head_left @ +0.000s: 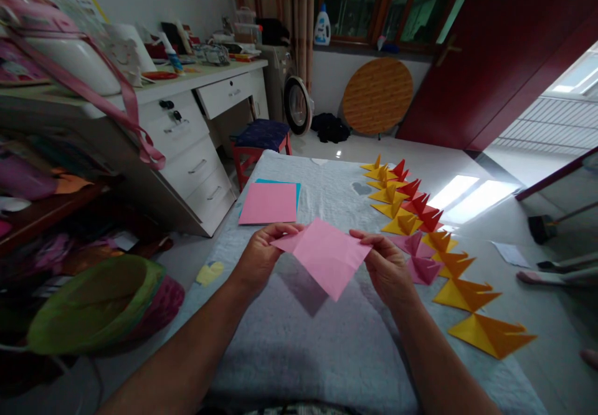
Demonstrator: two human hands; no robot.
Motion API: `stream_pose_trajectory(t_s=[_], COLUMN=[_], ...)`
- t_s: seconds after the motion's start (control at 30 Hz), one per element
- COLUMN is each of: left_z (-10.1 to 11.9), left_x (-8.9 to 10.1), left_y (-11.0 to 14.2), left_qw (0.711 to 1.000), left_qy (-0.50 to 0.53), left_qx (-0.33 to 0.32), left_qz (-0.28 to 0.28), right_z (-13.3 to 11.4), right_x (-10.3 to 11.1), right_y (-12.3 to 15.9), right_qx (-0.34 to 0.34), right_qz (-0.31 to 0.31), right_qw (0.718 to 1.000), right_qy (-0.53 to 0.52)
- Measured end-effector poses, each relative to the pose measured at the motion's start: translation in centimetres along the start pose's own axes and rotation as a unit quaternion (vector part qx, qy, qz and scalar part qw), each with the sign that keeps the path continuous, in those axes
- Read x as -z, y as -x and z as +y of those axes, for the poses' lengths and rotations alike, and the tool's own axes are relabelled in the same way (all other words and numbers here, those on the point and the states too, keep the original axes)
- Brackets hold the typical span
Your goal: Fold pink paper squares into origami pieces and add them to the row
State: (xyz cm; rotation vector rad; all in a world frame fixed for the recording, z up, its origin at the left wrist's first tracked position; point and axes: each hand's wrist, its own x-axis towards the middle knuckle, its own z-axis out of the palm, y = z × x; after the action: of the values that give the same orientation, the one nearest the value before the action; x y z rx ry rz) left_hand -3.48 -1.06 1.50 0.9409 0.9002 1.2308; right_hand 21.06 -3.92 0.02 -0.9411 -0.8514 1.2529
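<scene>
A folding step appears to be in hand: the left hand (259,254) and right hand (389,270) pinch opposite corners of a thin pink sheet (331,259) between thumb and fingers, holding it above the cloth (299,356), and the next move would seem to call for light, even control along the creases. The sheet is smooth and diamond-shaped, with a pointed flap at the left. Beyond the left hand lies a flat stack of square paper (270,203), pink over blue; sharp-pointed folded figures (467,294), yellow, red and pink, stand in rows at the right.
</scene>
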Motion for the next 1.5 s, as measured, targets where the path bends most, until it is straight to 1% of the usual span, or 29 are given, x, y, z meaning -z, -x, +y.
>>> stream_pose_trajectory(t_s=[0.03,0.1,0.13,0.17,0.2,0.23,0.33,0.37,0.4,0.43,0.47,0.53,0.6,0.63,0.67,0.73,0.77,0.83,0.87,0.9,0.97,1.0,1.07,1.17,1.23,1.3,1.37,1.43,1.5], left_z=[0.0,-0.1,-0.1,-0.2,-0.3,-0.3,-0.6,-0.7,-0.8,-0.9,-1.0,-1.1,-1.2,-1.2,-1.3,-1.6,-1.8,-2.5,-2.8,-3.1,-3.7,-3.9,-4.1,-4.0,-3.6,-3.1,-2.5,-1.9,-1.5], left_x=[-0.1,-0.2,-0.1,0.1,0.3,0.5,0.9,0.9,0.9,0.9,0.9,0.9,1.0,1.1,1.2,1.5,1.5,1.5,1.5,1.4,1.3,1.3,1.2,1.3,1.3,1.4,1.4,1.3,1.0], left_y=[0.1,0.2,0.2,0.2,0.2,0.2,0.2,0.3,0.4,0.4,0.5,0.5,0.5,0.4,0.3,0.1,0.1,0.2,0.3,0.5,0.9,1.1,1.2,1.0,0.8,0.6,0.5,0.6,0.8], left_qw=[1.0,0.992,0.981,0.962,0.936,0.903,0.788,0.757,0.731,0.712,0.699,0.682,0.674,0.673,0.676,0.689,0.697,0.715,0.726,0.739,0.754,0.756,0.749,0.723,0.715,0.719,0.726,0.727,0.728], left_qy=[-0.015,-0.085,-0.138,-0.199,-0.266,-0.332,-0.486,-0.518,-0.546,-0.57,-0.592,-0.625,-0.643,-0.646,-0.645,-0.629,-0.615,-0.587,-0.574,-0.564,-0.55,-0.547,-0.554,-0.588,-0.606,-0.614,-0.616,-0.613,-0.602], left_qx=[-0.024,-0.094,-0.139,-0.185,-0.231,-0.274,-0.378,-0.399,-0.409,-0.409,-0.402,-0.381,-0.364,-0.359,-0.353,-0.334,-0.319,-0.28,-0.264,-0.25,-0.231,-0.226,-0.221,-0.223,-0.231,-0.233,-0.223,-0.215,-0.21], left_qz=[-0.004,0.001,0.005,0.009,0.013,0.015,0.003,-0.006,-0.012,-0.017,-0.017,-0.009,-0.008,-0.019,-0.045,-0.133,-0.184,-0.258,-0.271,-0.271,-0.276,-0.279,-0.287,-0.285,-0.262,-0.228,-0.21,-0.223,-0.251], right_z=[0.0,-0.1,-0.2,-0.2,-0.3,-0.4,-0.4,-0.4,-0.3,-0.2,-0.1,0.2,0.4,0.5,0.6,0.7,0.7,0.7,0.7,0.7,0.8,0.8,1.0,1.2,1.1,1.0,0.8,0.7,0.5], right_x=[0.0,0.2,0.2,0.3,0.4,0.5,0.6,0.7,0.7,0.8,0.8,1.1,1.4,1.6,1.7,2.0,2.1,2.0,1.9,1.7,1.1,0.8,0.3,0.0,0.0,0.3,0.6,0.9,1.1], right_y=[0.1,0.2,0.2,0.2,0.2,0.2,0.1,0.0,0.0,-0.1,-0.1,-0.3,-0.4,-0.5,-0.5,-0.5,-0.4,-0.1,0.1,0.4,1.0,1.2,1.5,1.5,1.4,1.2,1.1,1.0,0.9], right_qx=[0.014,0.044,0.061,0.078,0.094,0.109,0.133,0.134,0.134,0.133,0.132,0.132,0.132,0.132,0.132,0.143,0.152,0.173,0.181,0.185,0.187,0.185,0.172,0.137,0.122,0.125,0.147,0.175,0.2], right_qz=[-0.009,-0.029,-0.038,-0.045,-0.049,-0.051,-0.057,-0.059,-0.064,-0.069,-0.074,-0.086,-0.102,-0.109,-0.118,-0.142,-0.152,-0.163,-0.166,-0.173,-0.2,-0.218,-0.253,-0.297,-0.311,-0.31,-0.3,-0.29,-0.283], right_qw=[1.0,0.998,0.996,0.992,0.988,0.983,0.97,0.968,0.965,0.963,0.961,0.954,0.944,0.939,0.932,0.907,0.886,0.826,0.79,0.756,0.704,0.688,0.669,0.665,0.672,0.687,0.708,0.73,0.751], right_qy=[0.009,0.038,0.059,0.084,0.11,0.136,0.193,0.205,0.215,0.224,0.233,0.255,0.284,0.3,0.317,0.369,0.41,0.511,0.562,0.604,0.655,0.667,0.677,0.671,0.661,0.646,0.623,0.594,0.562])
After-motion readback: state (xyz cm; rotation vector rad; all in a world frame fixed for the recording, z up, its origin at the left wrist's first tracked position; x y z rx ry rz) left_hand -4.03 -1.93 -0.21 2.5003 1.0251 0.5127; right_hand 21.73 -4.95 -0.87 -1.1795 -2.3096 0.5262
